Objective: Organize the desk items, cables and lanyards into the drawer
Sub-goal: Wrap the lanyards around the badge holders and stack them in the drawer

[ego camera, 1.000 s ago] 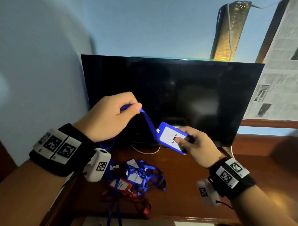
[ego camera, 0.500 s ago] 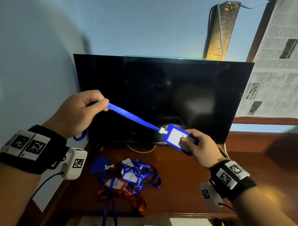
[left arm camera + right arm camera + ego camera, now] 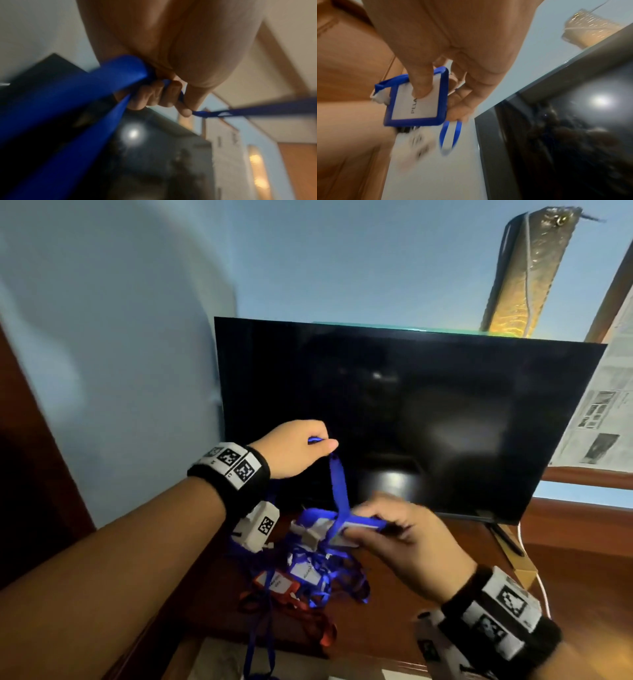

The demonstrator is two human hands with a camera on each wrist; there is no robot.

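Note:
My left hand [image 3: 301, 445] is raised before the monitor and pinches the blue lanyard strap [image 3: 337, 484]; in the left wrist view its fingers [image 3: 154, 94] curl round the strap [image 3: 85, 94]. My right hand [image 3: 394, 529] grips the blue-framed badge holder [image 3: 356, 527], lying flat, with the strap crossing over it. In the right wrist view the thumb [image 3: 419, 81] presses on the white card of the badge holder [image 3: 418, 100]. A tangle of blue and red lanyards [image 3: 301, 577] with badges lies on the wooden desk [image 3: 411, 628] below both hands.
A dark monitor [image 3: 411, 412] stands at the back of the desk against the blue wall. A blue strap [image 3: 260, 642] hangs over the desk's front edge. A cardboard box [image 3: 520, 566] and a white cable [image 3: 544, 590] lie at the right. Newspaper [image 3: 603, 412] covers the window.
The left hand swung back right and nearer the right hand, so the stretched strap now hangs down. The right hand turned the badge flat and moved it left over the pile.

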